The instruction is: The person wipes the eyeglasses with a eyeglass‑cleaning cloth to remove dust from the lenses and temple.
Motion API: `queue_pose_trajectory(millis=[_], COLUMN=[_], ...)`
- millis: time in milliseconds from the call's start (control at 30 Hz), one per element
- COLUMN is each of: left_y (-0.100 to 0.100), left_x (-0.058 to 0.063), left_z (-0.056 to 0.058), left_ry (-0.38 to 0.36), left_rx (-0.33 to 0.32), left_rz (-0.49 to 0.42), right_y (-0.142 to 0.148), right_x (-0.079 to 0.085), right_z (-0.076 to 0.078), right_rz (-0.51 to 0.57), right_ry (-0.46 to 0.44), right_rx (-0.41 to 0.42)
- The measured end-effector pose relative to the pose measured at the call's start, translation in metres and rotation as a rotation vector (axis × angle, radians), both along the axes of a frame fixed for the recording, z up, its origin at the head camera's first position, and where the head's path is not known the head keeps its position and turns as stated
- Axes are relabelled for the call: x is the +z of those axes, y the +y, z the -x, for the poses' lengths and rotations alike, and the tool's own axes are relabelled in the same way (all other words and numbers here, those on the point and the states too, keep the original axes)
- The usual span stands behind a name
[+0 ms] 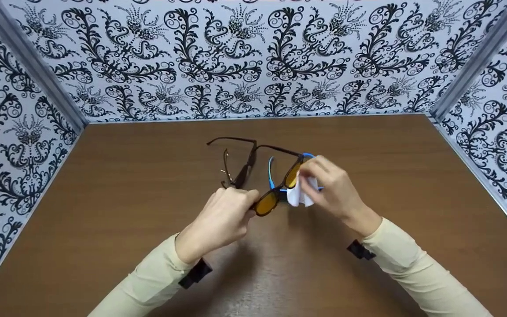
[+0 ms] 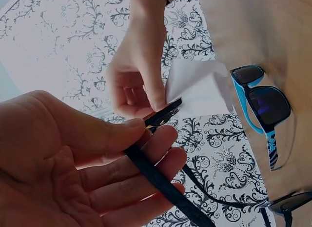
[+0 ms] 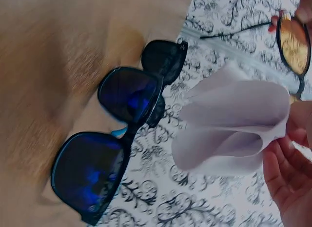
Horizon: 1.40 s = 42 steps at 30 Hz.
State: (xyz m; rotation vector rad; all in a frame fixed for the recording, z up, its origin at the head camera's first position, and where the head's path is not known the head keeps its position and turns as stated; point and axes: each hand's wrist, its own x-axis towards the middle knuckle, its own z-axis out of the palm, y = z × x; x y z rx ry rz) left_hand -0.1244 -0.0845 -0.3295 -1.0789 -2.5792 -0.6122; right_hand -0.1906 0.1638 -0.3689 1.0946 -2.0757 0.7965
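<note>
Cloth (image 3: pixel 229 107), white and softly rippled, is pinched in right fingers (image 3: pixel 277 175); left fingers (image 2: pixel 163 140) clamp round-lensed amber glasses (image 1: pixel 266 204).

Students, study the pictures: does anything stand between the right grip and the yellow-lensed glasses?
Only the white cloth pinched by the right grip, right at the yellow-lensed glasses; whether it touches the lens is unclear. The blue-framed sunglasses lie lower, on the table, out of the way.

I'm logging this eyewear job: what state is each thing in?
Dark-framed amber-lensed glasses: held up in left hand, one temple visibly unfolded
Thin white cloth: creased, pinched in right hand
Black-and-blue sunglasses: unfolded, resting on brown wood-look table
Dark-framed, dark-lensed sunglasses: on table, one temple visibly unfolded
</note>
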Motion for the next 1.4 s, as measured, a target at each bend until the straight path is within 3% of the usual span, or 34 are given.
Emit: queue_pose_trajectory(millis=[200,500,633,800,933,1233,1400], left_y=[0.004,0.005,0.004,0.004,0.006,0.005,0.003], left_x=[0.0,0.002,0.002,0.001,-0.001,-0.001,0.001], left_z=[-0.002,0.002,0.002,-0.001,-0.001,0.004,0.005], left_ry=[-0.009,-0.015,-0.014,-0.011,-0.033,-0.047,-0.051], left_rx=[-0.009,-0.013,-0.016,-0.03,-0.029,-0.009,-0.017], left_rz=[0.061,0.005,0.006,0.035,0.045,0.034,0.035], right_y=[0.0,-0.006,0.002,0.012,0.01,0.0,0.007], right_x=[0.004,-0.002,-0.005,-0.003,0.0,0.001,-0.002], right_z=[0.0,-0.011,-0.008,-0.002,-0.002,-0.011,-0.008], right_rz=[0.08,-0.054,-0.06,0.015,0.038,-0.122,-0.19], right_ry=[-0.019,0.084,0.047,-0.044,-0.036,0.031,0.035], right_rx=[-0.036,0.091,0.056,-0.021,-0.048,0.071,0.048])
